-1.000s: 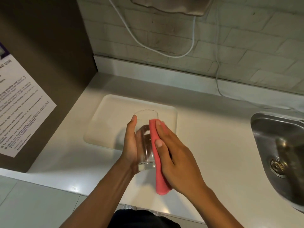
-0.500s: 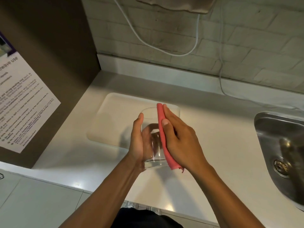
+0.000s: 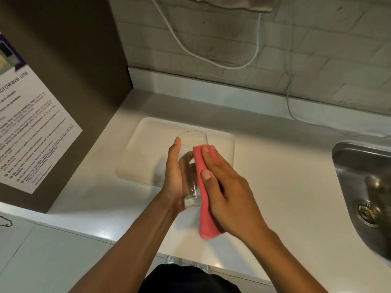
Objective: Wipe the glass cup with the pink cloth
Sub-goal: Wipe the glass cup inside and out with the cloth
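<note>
A clear glass cup [image 3: 190, 166] is held in the air above the white counter, its mouth tilted away from me. My left hand [image 3: 174, 176] grips its left side. My right hand [image 3: 226, 191] presses the pink cloth [image 3: 204, 195] flat against the cup's right side. The cloth's lower end hangs below the cup's base. The fingers of my right hand lie along the cloth and cover much of it.
A white tray [image 3: 148, 140] lies on the counter [image 3: 285, 176] under and behind the cup. A steel sink [image 3: 366, 187] is at the right. A brown panel with a printed notice [image 3: 31, 132] stands at the left. White cables [image 3: 211, 58] hang on the brick wall.
My right hand has slid the cloth down along the cup's side, so that more cloth hangs below the base than half a second ago. The left hand keeps its grip.
</note>
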